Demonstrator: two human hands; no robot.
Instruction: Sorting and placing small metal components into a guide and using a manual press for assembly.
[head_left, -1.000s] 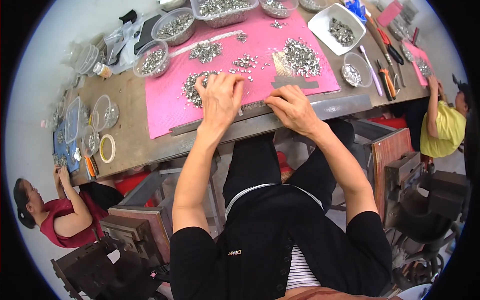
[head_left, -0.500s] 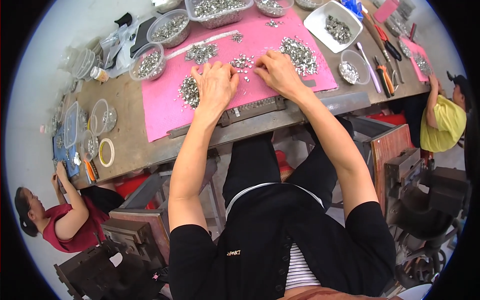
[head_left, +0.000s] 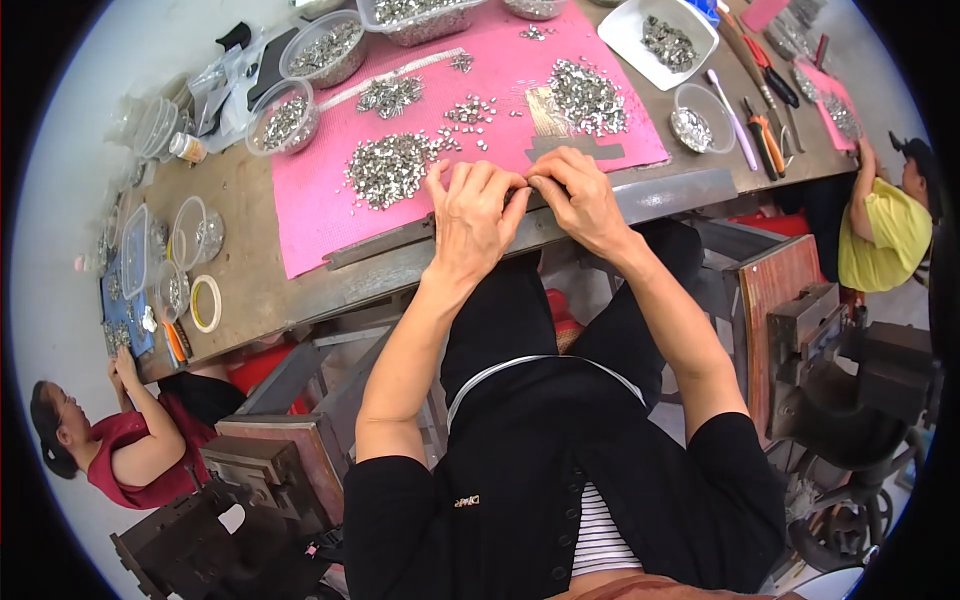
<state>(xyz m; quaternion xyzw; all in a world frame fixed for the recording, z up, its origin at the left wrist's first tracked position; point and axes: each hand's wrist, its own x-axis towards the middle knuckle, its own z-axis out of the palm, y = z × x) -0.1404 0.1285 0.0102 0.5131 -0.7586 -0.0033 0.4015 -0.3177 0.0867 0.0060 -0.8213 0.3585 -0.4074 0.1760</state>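
At the front edge of the bench, my left hand [head_left: 472,218] and my right hand [head_left: 583,203] are close together over a long metal bar [head_left: 385,243]. Both have thumb and fingers pinched; whatever sits between the fingertips is hidden. The pink mat [head_left: 310,220] beyond them carries a heap of small silvery metal pieces [head_left: 388,170] to the left and another metal-piece heap [head_left: 590,95] to the right. Between these lie loose pieces [head_left: 470,110] and a small pile of thin metal parts [head_left: 390,97]. A flat grey strip [head_left: 590,152] rests just past my right hand.
Clear tubs of metal parts [head_left: 283,122] line the mat's far side. A white tray [head_left: 625,40], a round tub [head_left: 705,130], orange-handled pliers [head_left: 765,150] and a lilac stick tool [head_left: 735,125] are at right. Co-workers sit at left [head_left: 150,455] and right [head_left: 880,235].
Both hands have drawn back from the loose pieces toward the bench edge and come together over the metal bar. The heaps and grey strip they partly covered now show.
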